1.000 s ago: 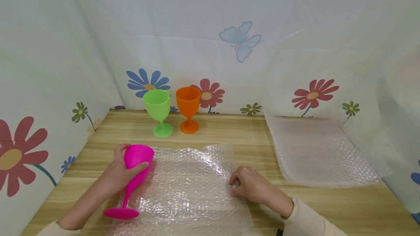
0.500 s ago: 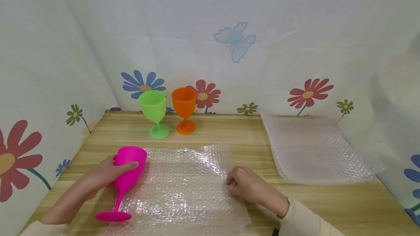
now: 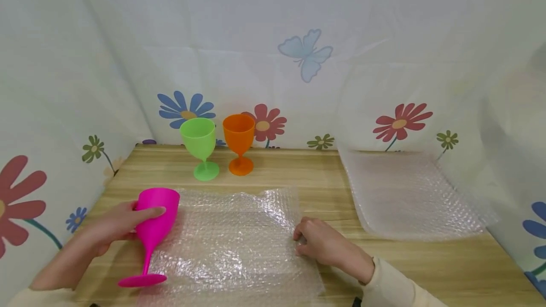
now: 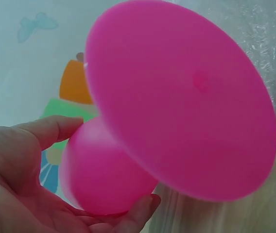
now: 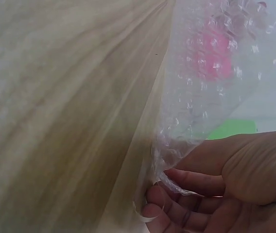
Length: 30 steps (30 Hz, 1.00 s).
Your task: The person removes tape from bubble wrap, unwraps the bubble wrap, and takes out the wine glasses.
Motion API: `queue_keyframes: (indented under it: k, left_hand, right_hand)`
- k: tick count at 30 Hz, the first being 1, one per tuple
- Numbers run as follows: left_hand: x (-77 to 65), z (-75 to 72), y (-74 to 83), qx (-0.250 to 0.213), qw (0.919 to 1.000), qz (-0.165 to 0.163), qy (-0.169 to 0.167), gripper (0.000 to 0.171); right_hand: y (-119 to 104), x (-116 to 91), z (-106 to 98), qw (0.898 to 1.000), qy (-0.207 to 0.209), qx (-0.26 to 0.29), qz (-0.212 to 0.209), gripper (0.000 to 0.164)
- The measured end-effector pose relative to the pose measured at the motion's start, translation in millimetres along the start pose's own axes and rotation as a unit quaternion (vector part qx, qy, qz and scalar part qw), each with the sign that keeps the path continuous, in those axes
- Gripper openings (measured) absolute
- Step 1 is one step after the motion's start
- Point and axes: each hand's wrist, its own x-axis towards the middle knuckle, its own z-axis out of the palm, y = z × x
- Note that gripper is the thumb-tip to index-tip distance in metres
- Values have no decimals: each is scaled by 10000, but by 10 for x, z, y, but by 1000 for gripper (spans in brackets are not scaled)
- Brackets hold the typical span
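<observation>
My left hand (image 3: 121, 224) grips a pink goblet (image 3: 155, 219) round its bowl, tilted a little, with the foot toward me. In the left wrist view the goblet's round foot (image 4: 186, 107) fills much of the picture, and thumb and fingers stand on either side of the bowl (image 4: 104, 170). The goblet is over the left side of a sheet of bubble wrap (image 3: 239, 240) on the table. My right hand (image 3: 324, 243) pinches the right edge of that sheet; in the right wrist view its curled fingers (image 5: 196, 182) hold the edge of the wrap (image 5: 186, 107).
A green goblet (image 3: 200, 139) and an orange goblet (image 3: 240, 134) stand upright near the back of the wooden table (image 3: 298, 169). Another bubble wrap sheet (image 3: 409, 198) lies at the right. A flower-printed cloth (image 3: 239, 37) hangs behind and at the sides.
My left hand has moved the pink goblet to the left, toward the sheet's left edge. The right hand keeps its pinch on the right edge. The head view has shifted slightly.
</observation>
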Motion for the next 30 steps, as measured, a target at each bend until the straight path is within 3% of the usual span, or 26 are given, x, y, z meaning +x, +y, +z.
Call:
queue_keyframes:
  k: [8,16,30]
  left_hand:
    - [-25,-119,-10,-118,9999,44,-25,88]
    - [-48,-197,25,62,10000,70,13,102]
    - [-99,-300,179,8,9950,935,353,89]
  right_hand:
    - [1,10,-9,9999,-40,-103,-52,20]
    - [-6,10,2,9999,-26,-104,-111,21]
    - [-11,-3,1,9999,-9,-122,-110,20]
